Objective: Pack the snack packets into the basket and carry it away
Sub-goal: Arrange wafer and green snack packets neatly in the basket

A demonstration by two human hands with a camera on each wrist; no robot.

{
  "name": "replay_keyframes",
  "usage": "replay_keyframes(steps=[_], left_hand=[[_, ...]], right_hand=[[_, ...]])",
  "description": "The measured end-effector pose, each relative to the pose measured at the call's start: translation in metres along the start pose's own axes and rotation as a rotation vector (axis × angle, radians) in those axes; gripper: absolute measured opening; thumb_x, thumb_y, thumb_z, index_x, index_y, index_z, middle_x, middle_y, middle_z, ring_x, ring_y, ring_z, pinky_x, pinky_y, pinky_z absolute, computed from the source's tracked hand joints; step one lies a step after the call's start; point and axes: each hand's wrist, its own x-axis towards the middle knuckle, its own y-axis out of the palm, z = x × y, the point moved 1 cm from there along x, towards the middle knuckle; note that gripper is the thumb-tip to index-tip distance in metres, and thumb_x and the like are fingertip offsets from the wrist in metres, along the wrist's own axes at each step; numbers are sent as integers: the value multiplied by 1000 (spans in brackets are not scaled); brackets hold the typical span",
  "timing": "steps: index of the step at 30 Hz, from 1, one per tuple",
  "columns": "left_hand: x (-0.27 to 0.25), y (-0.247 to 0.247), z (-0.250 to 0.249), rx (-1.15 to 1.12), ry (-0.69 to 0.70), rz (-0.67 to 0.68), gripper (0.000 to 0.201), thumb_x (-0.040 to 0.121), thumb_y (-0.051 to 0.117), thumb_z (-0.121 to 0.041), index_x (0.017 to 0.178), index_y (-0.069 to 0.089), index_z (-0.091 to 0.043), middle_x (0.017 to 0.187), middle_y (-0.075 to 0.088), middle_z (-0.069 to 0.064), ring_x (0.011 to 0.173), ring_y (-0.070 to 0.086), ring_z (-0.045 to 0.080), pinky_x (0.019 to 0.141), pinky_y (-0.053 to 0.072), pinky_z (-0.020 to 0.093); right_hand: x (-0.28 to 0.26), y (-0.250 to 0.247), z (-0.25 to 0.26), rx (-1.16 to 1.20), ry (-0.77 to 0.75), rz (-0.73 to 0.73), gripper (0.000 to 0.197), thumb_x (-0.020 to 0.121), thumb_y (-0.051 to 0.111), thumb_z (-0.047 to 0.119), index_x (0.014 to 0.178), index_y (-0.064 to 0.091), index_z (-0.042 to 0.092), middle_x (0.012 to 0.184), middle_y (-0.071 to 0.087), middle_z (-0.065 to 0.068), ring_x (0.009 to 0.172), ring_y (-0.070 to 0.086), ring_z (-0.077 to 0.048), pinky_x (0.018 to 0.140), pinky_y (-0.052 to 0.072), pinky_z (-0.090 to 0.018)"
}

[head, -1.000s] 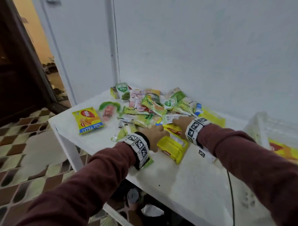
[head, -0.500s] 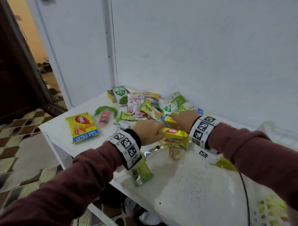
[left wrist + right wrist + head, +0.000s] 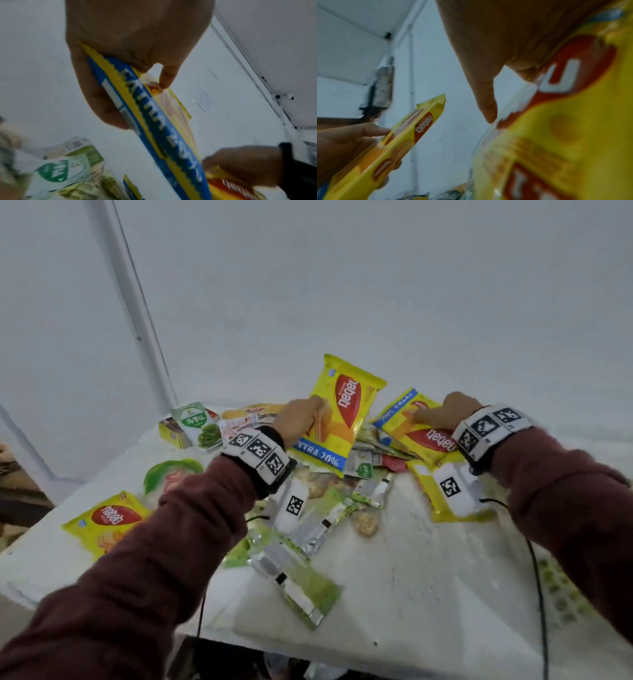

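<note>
White desk [image 3: 428, 577] carries a heap of snack packets [image 3: 308, 529]. Left hand [image 3: 299, 419] grips one yellow wafer packet [image 3: 342, 412] lifted upright; right hand [image 3: 442, 414] grips another yellow packet [image 3: 416, 429] just above the heap.

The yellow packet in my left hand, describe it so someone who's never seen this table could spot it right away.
Start at the white table against the wall, then find the heap of snack packets at its far side. The left hand holds a yellow packet upright above that heap. Unlike the other yellow packets, which lie flat or low, it stands tallest, red logo and blue band facing you.
</note>
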Motion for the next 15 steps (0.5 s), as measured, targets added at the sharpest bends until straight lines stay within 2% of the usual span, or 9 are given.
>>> replay_keyframes(steps=[2, 4, 5, 6, 7, 8, 9, 11, 15], left_hand=[[21, 17, -6, -25, 18, 89, 47, 85, 42, -35, 41, 51, -20, 60, 56, 5, 63, 48, 24, 74, 40, 34], [45, 38, -8, 12, -2, 201, 54, 88, 43, -32, 37, 56, -20, 58, 59, 3, 63, 50, 26, 78, 39, 35], [54, 49, -10, 90, -30, 244, 47, 90, 46, -34, 48, 64, -21, 70, 63, 9, 73, 54, 28, 83, 39, 34], [60, 59, -14, 176, -57, 267, 37, 92, 47, -37, 72, 72, -18, 89, 65, 16, 89, 58, 31, 90, 40, 33], [67, 67, -16, 252, -81, 260, 39, 94, 45, -38, 101, 69, -8, 113, 61, 22, 107, 56, 32, 96, 39, 32], [72, 74, -19, 332, -111, 248, 48, 96, 43, -39, 120, 58, 1, 128, 54, 23, 120, 50, 32, 100, 37, 31], [73, 80, -22, 407, -123, 250, 54, 96, 41, -39, 128, 49, 3, 136, 48, 20, 126, 46, 31, 100, 36, 29], [84, 95, -22, 496, -130, 271, 56, 98, 37, -39, 135, 41, 3, 143, 41, 18, 130, 40, 29, 100, 33, 26], [96, 114, -29, 595, -170, 283, 55, 98, 36, -39, 138, 37, 0, 146, 36, 16, 133, 36, 28, 103, 29, 27]], right_hand=[[1, 9, -21, 6, 110, 52, 63, 77, 67, 45, 114, 55, -5, 119, 59, -22, 108, 57, -34, 76, 39, -30], [0, 18, -40, -43, 183, 117, 64, 77, 68, 45, 117, 55, -3, 123, 58, -21, 110, 56, -32, 83, 40, -30], [0, 23, -48, -67, 208, 151, 62, 77, 69, 45, 117, 56, -1, 124, 57, -20, 110, 56, -31, 85, 39, -29], [0, 27, -55, -87, 222, 182, 54, 76, 71, 42, 113, 59, 4, 126, 56, -18, 111, 55, -31, 84, 37, -27], [-1, 29, -60, -137, 220, 203, 45, 75, 72, 41, 106, 62, 10, 127, 56, -14, 114, 54, -30, 83, 35, -25], [2, 33, -65, -191, 226, 217, 42, 74, 73, 44, 102, 63, 14, 128, 56, -12, 116, 53, -29, 85, 35, -24], [5, 37, -70, -239, 231, 227, 49, 73, 72, 49, 105, 62, 13, 128, 56, -11, 117, 54, -28, 89, 38, -26], [7, 42, -72, -266, 214, 248, 67, 74, 67, 55, 118, 57, 6, 125, 58, -13, 113, 56, -28, 89, 42, -29], [9, 42, -67, -353, 120, 259, 62, 82, 56, 57, 123, 56, 11, 128, 58, -10, 114, 57, -24, 87, 42, -27]])
